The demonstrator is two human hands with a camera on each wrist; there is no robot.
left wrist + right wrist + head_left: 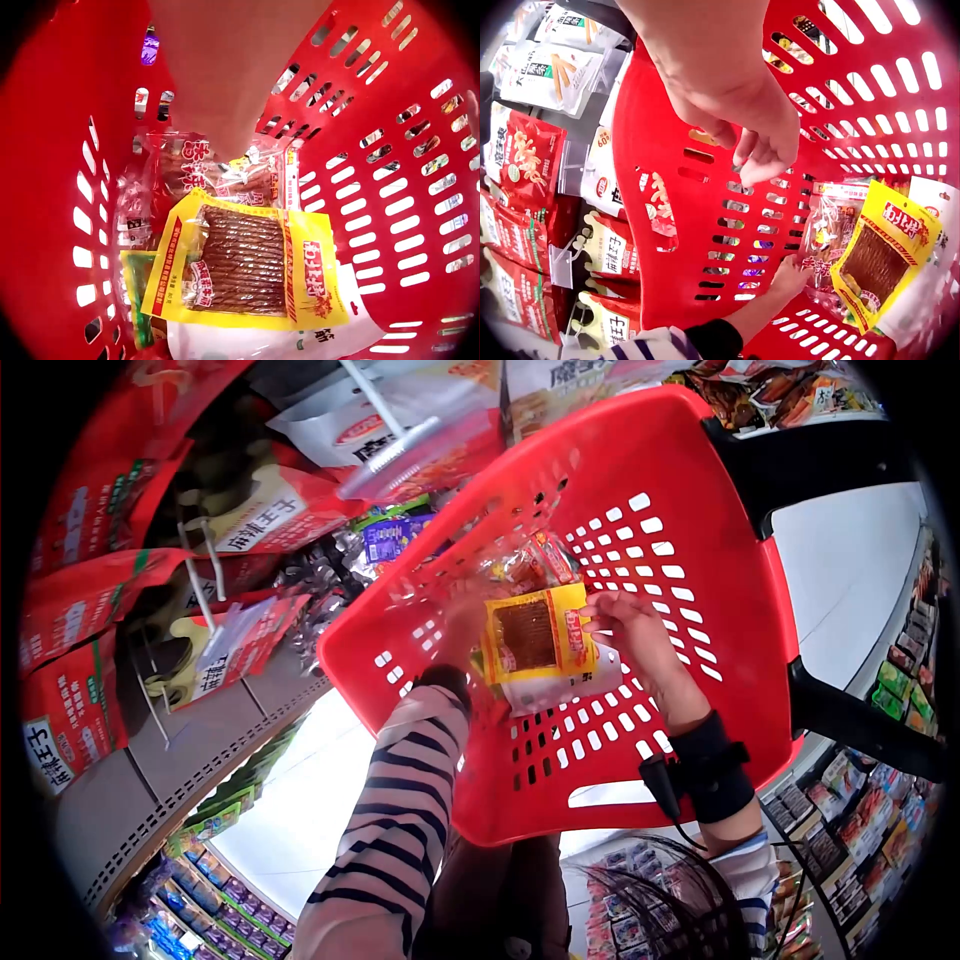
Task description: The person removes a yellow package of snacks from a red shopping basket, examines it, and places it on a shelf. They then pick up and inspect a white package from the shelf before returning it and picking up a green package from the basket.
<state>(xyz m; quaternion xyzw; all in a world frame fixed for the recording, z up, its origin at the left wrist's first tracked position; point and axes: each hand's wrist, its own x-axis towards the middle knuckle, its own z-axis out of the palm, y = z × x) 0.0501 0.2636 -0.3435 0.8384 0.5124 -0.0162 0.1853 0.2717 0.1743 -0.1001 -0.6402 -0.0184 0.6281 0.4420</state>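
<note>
Inside the red shopping basket (720, 590) lies a yellow snack packet (244, 262) with a window showing brown strips. Beneath it are a white packet (560, 690) and a clear-and-red snack packet (829, 232). My left hand (789, 277) reaches low into the basket, right at the edge of the clear-and-red packet; its fingertips are hidden, so I cannot tell whether it grips that packet. Higher up, my right hand (630, 622) hovers over the basket with loosely bent fingers (757, 169) and holds nothing. It overlaps the yellow packet's edge in the head view.
Red and white snack bags (250, 510) hang on metal hooks (205, 585) to the left, beside the basket wall. Black handles (860, 720) stick out on the basket's right. Low shelves of packaged goods (860, 820) line the right side, beyond a white floor.
</note>
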